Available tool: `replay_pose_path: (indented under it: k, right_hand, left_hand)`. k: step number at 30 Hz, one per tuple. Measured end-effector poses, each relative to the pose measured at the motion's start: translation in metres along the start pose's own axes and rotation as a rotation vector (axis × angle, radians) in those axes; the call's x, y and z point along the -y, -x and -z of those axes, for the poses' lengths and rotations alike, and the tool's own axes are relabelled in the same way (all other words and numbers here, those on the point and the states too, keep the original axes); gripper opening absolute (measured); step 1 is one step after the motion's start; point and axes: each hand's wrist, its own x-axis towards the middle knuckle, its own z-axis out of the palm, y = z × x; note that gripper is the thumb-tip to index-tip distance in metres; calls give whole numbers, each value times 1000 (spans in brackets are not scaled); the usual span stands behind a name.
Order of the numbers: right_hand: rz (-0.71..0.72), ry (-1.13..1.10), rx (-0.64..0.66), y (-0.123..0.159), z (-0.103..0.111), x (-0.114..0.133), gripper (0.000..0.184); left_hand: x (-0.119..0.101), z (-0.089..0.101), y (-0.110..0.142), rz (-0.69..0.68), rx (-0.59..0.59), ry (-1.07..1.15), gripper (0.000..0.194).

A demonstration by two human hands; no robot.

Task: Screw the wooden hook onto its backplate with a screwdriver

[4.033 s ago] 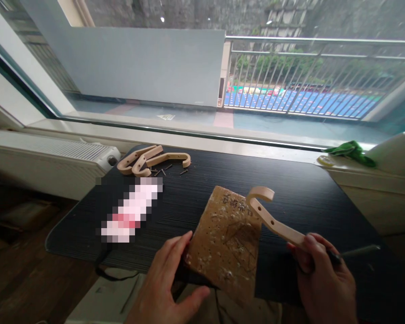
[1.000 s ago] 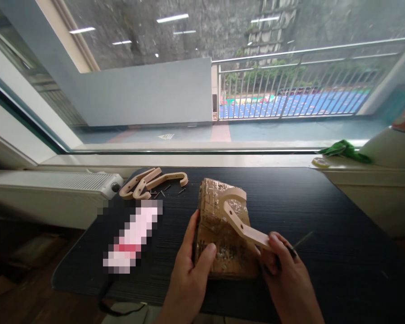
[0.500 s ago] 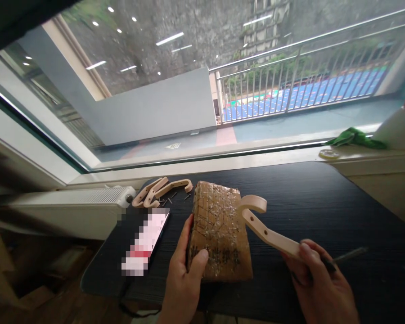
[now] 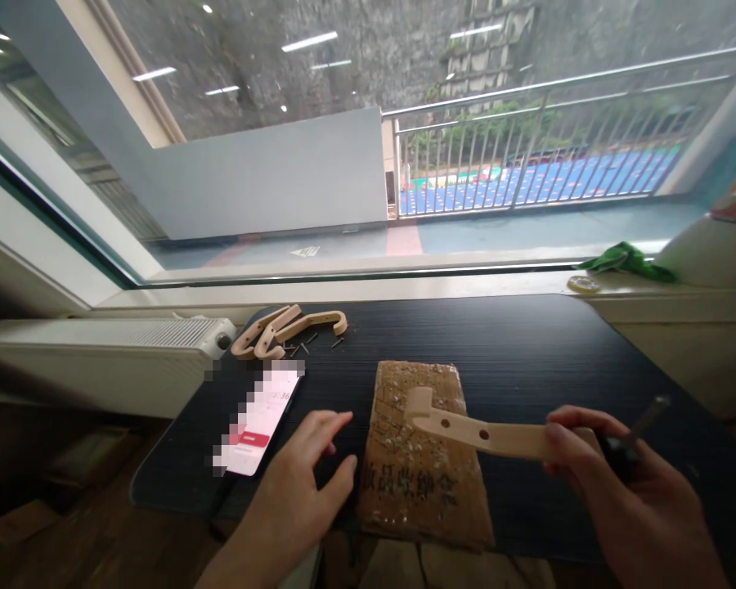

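My right hand (image 4: 635, 487) grips the shaft of a pale wooden hook (image 4: 466, 427), held level with its curved end over a worn brown board (image 4: 423, 474). A dark thin tool (image 4: 641, 421) sticks out of the same hand. The board lies flat on the black table (image 4: 558, 352). My left hand (image 4: 294, 491) hovers just left of the board with fingers spread, holding nothing. Three more wooden hooks (image 4: 285, 325) lie at the table's far left, with several small dark screws (image 4: 310, 341) beside them.
A phone (image 4: 258, 421) lies on the table near my left hand. A white radiator (image 4: 98, 335) stands to the left. A green cloth (image 4: 629, 260) and a small round object (image 4: 582, 284) rest on the window sill at the right.
My left hand has let go of the board, which now lies flat near the front edge. My right hand has turned the hook level and brought it over the board.
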Motion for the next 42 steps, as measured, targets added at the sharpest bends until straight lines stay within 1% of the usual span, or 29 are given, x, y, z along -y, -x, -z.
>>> replay_pose_path:
  k: [1,2,3,5,8,12,19,22,26,29,31,35,39,42]
  right_hand:
    - [29,99,11,3,-4,8,27]
    - [66,143,46,7,-9,16,25]
    - [95,172,90,10,-14,22,24]
    - [131,217,181,15,-25,30,23]
    - [166,260,277,18,-34,33,23]
    - [190,291,270,19,-39,36,22]
    - [191,323,223,27,-49,36,22]
    - [209,366,213,29,-47,35,21]
    - [278,437,197,29,-36,36,23]
    - [346,494,210,27,-31,36,23]
    - [367,510,238,25,-30,33,21]
    - [358,503,312,24,-32,26,20]
    - [334,497,355,26,-32,21,19]
    - [294,462,384,27,-32,18,17]
  left_hand:
    - [1,6,-1,-36,-46,-6,35]
    - [1,11,-2,-66,-74,7,38]
    - [1,15,-3,-89,-77,39,41]
    - [-1,19,-5,-110,-36,126,45]
    - [-1,18,-6,-95,19,247,39]
    - [7,14,-9,-74,37,341,33]
    - [21,9,-13,-89,42,371,33]
    - [23,9,-11,-102,43,362,33]
    - [21,13,-8,-146,49,332,32]
    - [21,14,-5,-187,58,320,33]
    - [23,13,-4,-193,67,314,33]
    - [30,5,-1,-173,82,294,32]
    - [37,-1,5,-160,107,272,32]
    - [43,-3,9,-159,102,261,34]
